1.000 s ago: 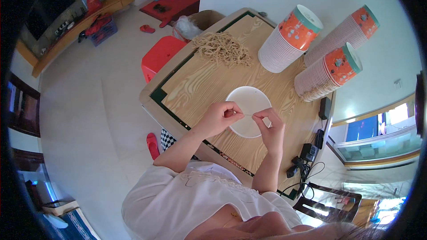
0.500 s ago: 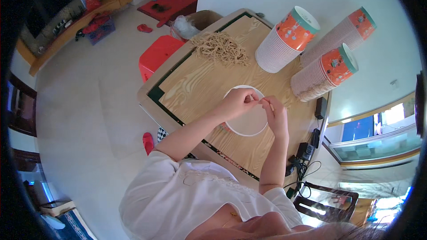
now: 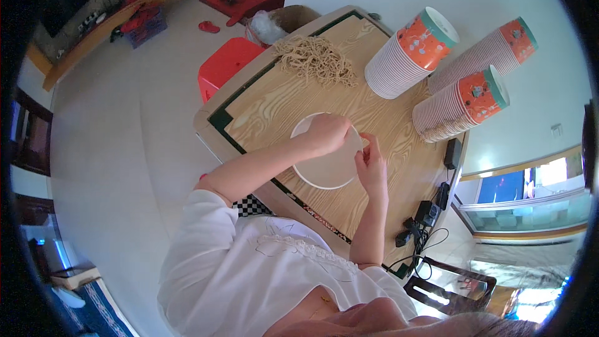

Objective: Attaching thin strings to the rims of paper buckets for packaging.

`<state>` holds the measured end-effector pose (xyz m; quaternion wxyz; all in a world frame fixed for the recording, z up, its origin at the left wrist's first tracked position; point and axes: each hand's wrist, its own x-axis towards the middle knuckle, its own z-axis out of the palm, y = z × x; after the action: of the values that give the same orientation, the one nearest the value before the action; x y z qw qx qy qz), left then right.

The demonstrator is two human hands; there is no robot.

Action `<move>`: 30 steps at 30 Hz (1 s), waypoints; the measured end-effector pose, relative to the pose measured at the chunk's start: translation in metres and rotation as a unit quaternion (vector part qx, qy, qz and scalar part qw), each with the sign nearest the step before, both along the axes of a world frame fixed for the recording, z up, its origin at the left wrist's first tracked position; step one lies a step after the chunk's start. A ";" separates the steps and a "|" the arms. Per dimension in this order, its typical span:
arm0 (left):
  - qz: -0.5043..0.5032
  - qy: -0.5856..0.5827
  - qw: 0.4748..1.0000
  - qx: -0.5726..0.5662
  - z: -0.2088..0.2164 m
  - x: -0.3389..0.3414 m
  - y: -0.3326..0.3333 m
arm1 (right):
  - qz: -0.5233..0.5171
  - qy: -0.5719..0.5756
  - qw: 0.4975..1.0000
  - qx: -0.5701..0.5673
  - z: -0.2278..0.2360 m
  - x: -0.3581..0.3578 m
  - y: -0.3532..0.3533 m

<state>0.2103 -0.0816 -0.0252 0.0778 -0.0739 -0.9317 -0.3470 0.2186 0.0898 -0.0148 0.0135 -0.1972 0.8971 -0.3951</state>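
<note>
A white round paper bucket (image 3: 324,178) stands mouth-up on the wood-grain table in front of me. My left hand (image 3: 331,133) reaches over its mouth to the far right part of the rim, fingers curled and mostly hidden. Whatever they may hold is too small or covered to make out. At the right side of the rim, my right hand (image 3: 372,163) has its bent fingers and thumb closed on the bucket's edge. A loose heap of tan twisted cords (image 3: 315,59) lies at the far left of the table.
Tall stacks of nested orange-and-green paper buckets (image 3: 409,53) stand at the table's far right, with cords draped over the nearer one (image 3: 446,131). Black adapters and cables (image 3: 427,213) line the right edge. A red stool (image 3: 228,65) is beyond the left edge.
The bucket has shifted left. My hands, pinched together above its rim before, have moved apart: the left one onto the rim's far side, the right one slightly lower and nearer me.
</note>
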 end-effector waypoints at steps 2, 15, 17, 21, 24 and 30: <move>0.000 -0.024 0.999 -0.036 -0.001 0.002 0.000 | -0.004 -0.002 1.000 -0.007 -0.005 0.006 -0.005; 0.038 0.029 0.998 -0.032 -0.011 0.005 0.002 | -0.019 -0.007 0.996 -0.084 -0.020 0.010 -0.013; 0.036 0.025 0.998 -0.039 -0.011 0.004 0.002 | -0.018 -0.016 0.996 -0.087 -0.022 0.009 -0.013; 0.037 0.006 0.999 -0.039 -0.011 0.003 0.002 | -0.025 -0.020 0.996 -0.085 -0.023 0.008 -0.012; 0.035 0.006 0.999 -0.039 -0.008 0.004 0.003 | -0.022 -0.004 0.997 -0.076 -0.028 0.005 -0.008; 0.007 0.009 0.999 -0.044 -0.011 0.002 0.004 | -0.023 -0.011 0.998 -0.063 -0.024 0.006 -0.008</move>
<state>0.2120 -0.0773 -0.0363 0.0854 -0.0739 -0.9457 -0.3049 0.2244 0.0818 -0.0391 0.0022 -0.1727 0.8743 -0.4537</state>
